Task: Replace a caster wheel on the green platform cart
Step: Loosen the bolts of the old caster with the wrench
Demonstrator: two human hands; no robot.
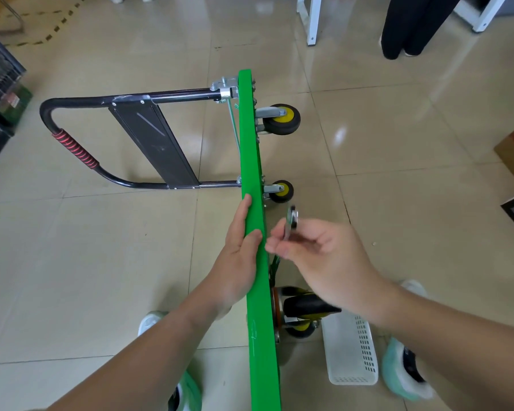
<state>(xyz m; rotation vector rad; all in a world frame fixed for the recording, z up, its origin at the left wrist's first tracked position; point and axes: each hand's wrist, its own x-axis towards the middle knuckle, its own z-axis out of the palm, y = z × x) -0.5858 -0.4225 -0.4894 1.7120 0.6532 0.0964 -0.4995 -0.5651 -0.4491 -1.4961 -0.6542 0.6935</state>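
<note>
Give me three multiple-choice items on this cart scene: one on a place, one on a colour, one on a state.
1. Where does the white basket lie?
A. On the floor beside the near caster
B. On a workbench
C. Hung on a wall

2. What colour are the caster hubs?
A. Red
B. Blue
C. Yellow

3. How does the green platform stand?
A. Flat on its wheels
B. Tipped up on its edge, wheels pointing sideways
C. Folded in half

Answers:
1 A: the basket lies on the tiles right by that caster.
2 C: each wheel in view has a yellow centre.
3 B: the left hand grips the upper edge, while the right hand pinches a metal tool on the wheel side.
</note>
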